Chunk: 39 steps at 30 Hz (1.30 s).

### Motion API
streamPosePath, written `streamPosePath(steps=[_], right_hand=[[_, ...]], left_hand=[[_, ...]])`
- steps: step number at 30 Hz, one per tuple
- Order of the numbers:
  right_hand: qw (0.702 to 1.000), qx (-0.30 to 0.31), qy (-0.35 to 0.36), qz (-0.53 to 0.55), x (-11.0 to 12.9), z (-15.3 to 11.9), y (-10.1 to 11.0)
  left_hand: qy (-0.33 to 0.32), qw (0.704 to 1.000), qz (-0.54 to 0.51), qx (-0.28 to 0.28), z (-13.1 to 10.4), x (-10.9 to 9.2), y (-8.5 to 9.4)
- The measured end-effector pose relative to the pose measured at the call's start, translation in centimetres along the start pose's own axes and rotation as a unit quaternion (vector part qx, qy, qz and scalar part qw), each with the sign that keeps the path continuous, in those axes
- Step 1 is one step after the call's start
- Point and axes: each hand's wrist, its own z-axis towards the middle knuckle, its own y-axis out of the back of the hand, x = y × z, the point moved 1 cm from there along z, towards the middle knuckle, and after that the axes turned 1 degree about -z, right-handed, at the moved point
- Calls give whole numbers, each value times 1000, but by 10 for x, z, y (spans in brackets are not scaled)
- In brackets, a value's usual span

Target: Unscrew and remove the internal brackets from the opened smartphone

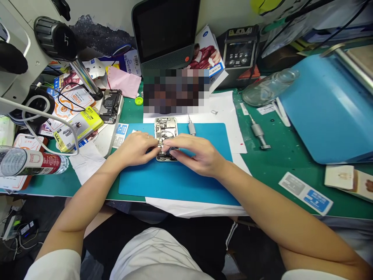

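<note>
An opened smartphone (170, 123) lies on the blue mat, its inner boards and metal parts bare. My left hand (135, 149) is at its left edge, with thumb and index finger closed together against the frame. From the right, my right hand (201, 153) reaches over the phone's lower half, thumb and fingertips closed in a pinch above the inner parts. Whatever small piece sits in that pinch is too small to make out. Just right of the phone, a grey precision screwdriver (191, 127) lies on the mat.
A second screwdriver (258, 132) and a glass bottle (271, 87) lie to the right, near a large blue panel (314, 109). Another opened phone (110, 107), battery boxes (78, 128) and a drink bottle (32, 161) crowd the left. A dark screen (166, 31) stands behind.
</note>
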Motion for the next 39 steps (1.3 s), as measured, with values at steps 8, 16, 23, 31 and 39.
streamPosePath(steps=[8,16,23,31,39], right_hand=[[997,17,35,-62,-2,-3,7],[996,-71,-37,-43,-5,-10,8],[999,-35,-9,-18,-4,-10,-9],[997,39,-14,-58,-2,-11,-16],[998,44,-20,-38,-4,-10,-18]], left_hand=[[16,998,15,-51,1,4,7],[28,994,17,-101,-2,12,15],[69,988,-61,-124,-4,17,16],[64,977,-125,-163,-7,22,14],[35,976,-121,-178,-7,20,12]])
